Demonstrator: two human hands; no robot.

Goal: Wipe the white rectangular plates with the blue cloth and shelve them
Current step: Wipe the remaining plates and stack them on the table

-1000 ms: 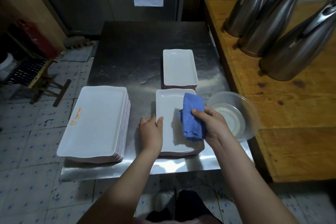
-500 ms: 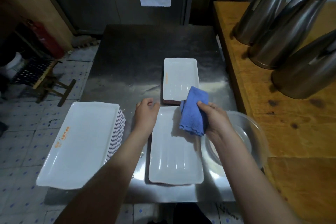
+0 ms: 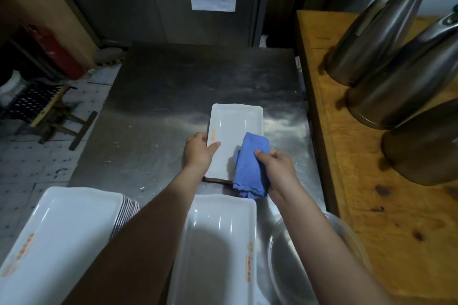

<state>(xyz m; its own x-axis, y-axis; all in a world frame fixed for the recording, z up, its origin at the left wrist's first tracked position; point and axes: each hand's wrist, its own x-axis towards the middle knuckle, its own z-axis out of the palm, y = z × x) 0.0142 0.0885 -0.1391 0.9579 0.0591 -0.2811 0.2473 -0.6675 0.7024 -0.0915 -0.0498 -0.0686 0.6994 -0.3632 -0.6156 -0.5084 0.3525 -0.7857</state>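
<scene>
A white rectangular plate [image 3: 235, 129] lies at the middle of the steel table [image 3: 173, 86]. My left hand [image 3: 199, 152] grips its left edge, thumb on the rim. My right hand [image 3: 278, 167] holds the blue cloth [image 3: 251, 166], which lies over the plate's near right corner. A second white plate [image 3: 218, 242] sits closer to me, under my forearms. A tall stack of white plates [image 3: 62, 235] stands at the near left.
A clear glass bowl [image 3: 319, 257] sits at the table's near right. A wooden counter [image 3: 371, 181] on the right carries three steel jugs [image 3: 386, 32]. A steel cabinet stands behind the table. A red extinguisher [image 3: 58, 54] and a stool are on the left floor.
Both hands left the near plate and reached forward to the far plate. My left hand now grips its left edge and the cloth rests on it. The view moved forward.
</scene>
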